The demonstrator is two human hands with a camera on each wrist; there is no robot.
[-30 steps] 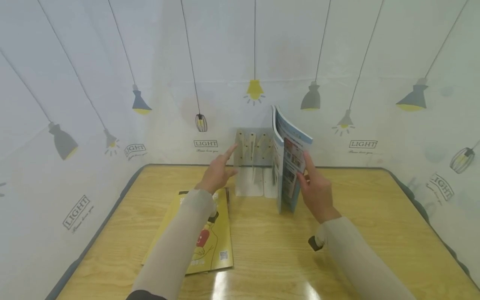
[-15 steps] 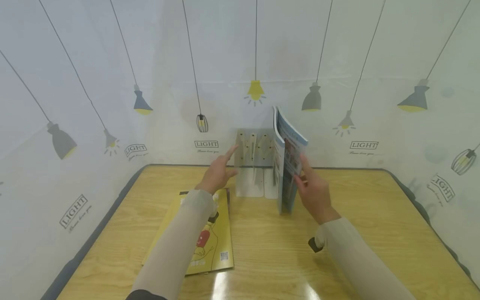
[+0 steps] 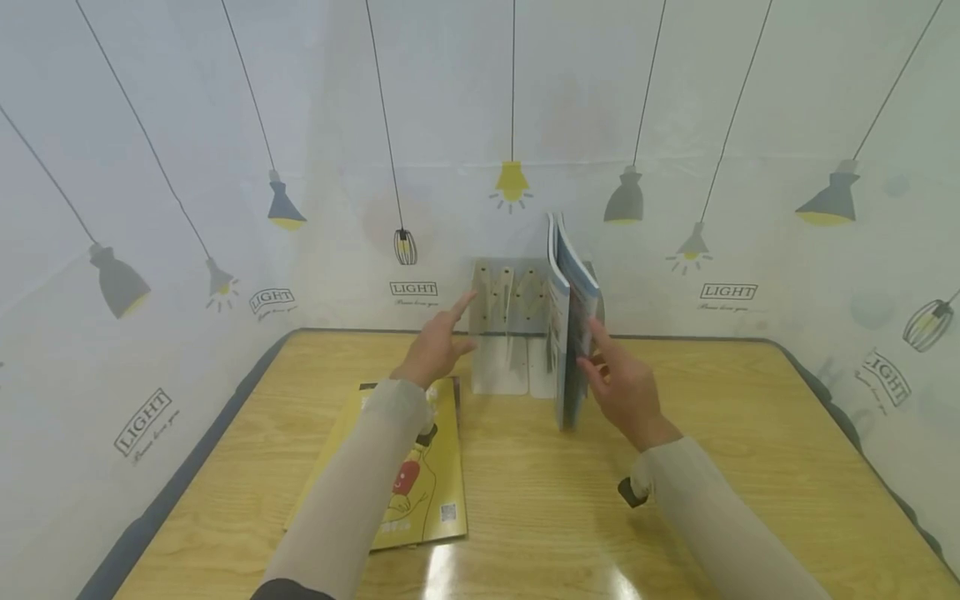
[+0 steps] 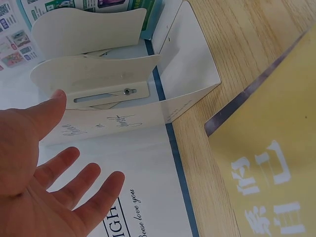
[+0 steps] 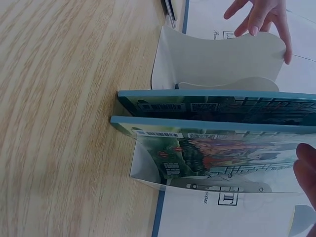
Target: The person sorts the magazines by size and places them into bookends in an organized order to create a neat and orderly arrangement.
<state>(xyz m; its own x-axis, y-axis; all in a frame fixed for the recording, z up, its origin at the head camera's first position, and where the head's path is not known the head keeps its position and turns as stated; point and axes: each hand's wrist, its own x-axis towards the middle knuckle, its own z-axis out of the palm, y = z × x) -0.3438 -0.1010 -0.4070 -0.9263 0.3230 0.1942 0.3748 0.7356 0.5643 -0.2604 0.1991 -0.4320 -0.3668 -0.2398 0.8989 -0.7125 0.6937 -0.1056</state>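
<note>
Two books (image 3: 560, 325) with light-blue edges stand upright, side by side, in the right part of a pale metal book rack (image 3: 498, 367) against the wall. My right hand (image 3: 628, 387) touches the right-hand book near its upper right side, index finger and thumb extended. In the right wrist view only its fingertips (image 5: 307, 170) show, by the illustrated back cover (image 5: 212, 153). My left hand (image 3: 435, 346) is at the rack's left end, fingers spread. The left wrist view shows that thumb right beside the curved divider (image 4: 94, 74).
A yellow magazine (image 3: 442, 467) lies flat on the wooden table (image 3: 517, 492), partly under my left forearm. A white cloth wall (image 3: 450, 183) printed with hanging lamps rises along the table's back edge and both sides.
The right-hand book has swung left, from angled outward to nearly parallel with the other book. My right hand has moved slightly left with it. My left hand has stayed put.
</note>
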